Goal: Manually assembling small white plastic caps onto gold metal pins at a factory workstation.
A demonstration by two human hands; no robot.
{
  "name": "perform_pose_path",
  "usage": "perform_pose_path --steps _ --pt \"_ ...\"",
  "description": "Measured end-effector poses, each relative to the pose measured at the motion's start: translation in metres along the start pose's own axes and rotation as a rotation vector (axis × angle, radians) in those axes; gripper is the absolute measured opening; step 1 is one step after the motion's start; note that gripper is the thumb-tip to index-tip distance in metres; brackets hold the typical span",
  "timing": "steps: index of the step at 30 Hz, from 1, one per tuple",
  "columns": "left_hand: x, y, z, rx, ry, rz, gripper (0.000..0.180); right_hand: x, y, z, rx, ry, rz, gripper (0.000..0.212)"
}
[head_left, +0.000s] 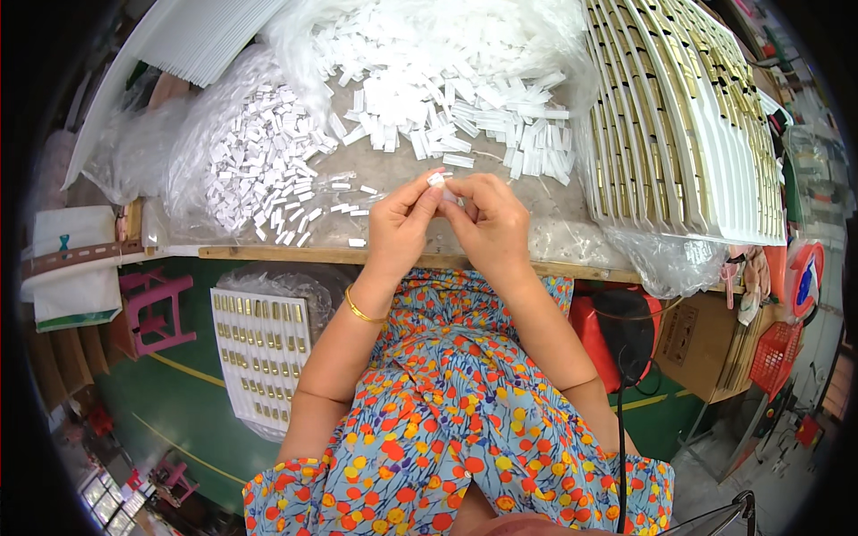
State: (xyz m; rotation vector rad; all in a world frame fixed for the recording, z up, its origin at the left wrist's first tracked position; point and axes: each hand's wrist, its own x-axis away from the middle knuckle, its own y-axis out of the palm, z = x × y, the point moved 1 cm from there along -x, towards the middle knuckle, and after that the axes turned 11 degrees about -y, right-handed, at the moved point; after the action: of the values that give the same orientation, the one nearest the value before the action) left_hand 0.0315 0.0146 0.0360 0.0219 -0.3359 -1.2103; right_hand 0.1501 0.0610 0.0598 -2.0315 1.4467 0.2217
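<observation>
Pinching small white piece (436, 180): left hand (399, 221), right hand (492, 221), both curled.

The held piece (435, 180) looks white, though it is too small to be sure. The small loose pieces (259, 134) are white; the longer strips (542, 147) translucent white. White trays (720, 201) carry gold-and-black parts (657, 94). The bangle (358, 311) is gold, the dress (447, 393) grey-blue with red, orange and yellow blotches, the floor (134, 389) green.
</observation>
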Motion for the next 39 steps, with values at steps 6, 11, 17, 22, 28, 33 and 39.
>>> perform_pose_path --steps 6,11,17,22,28,33,39 --pt "0.001 -0.002 -0.003 0.063 -0.059 0.018 0.024 0.005 0.000 0.001 0.001 -0.085 0.003 0.020" --pt "0.003 0.000 -0.007 -0.138 0.142 0.079 0.024 0.005 0.001 0.002 0.103 -0.221 0.012 0.021" --pt "0.007 -0.001 -0.002 -0.349 0.276 0.120 0.025 0.009 -0.002 -0.002 0.048 -0.101 -0.008 0.022" --pt "0.009 0.008 -0.002 -0.188 0.145 0.114 0.025 0.007 0.002 -0.001 -0.008 -0.110 0.041 0.021" --pt "0.008 0.008 0.001 0.304 -0.150 -0.006 0.026 0.000 -0.003 -0.009 0.037 0.014 -0.024 0.018" --pt "0.005 -0.007 0.000 0.196 -0.183 -0.119 0.024 0.002 -0.016 -0.003 -0.141 0.131 -0.110 0.018" --pt "0.002 -0.014 -0.001 0.131 -0.107 -0.092 0.022 0.003 -0.018 -0.008 -0.140 0.115 -0.143 0.019"
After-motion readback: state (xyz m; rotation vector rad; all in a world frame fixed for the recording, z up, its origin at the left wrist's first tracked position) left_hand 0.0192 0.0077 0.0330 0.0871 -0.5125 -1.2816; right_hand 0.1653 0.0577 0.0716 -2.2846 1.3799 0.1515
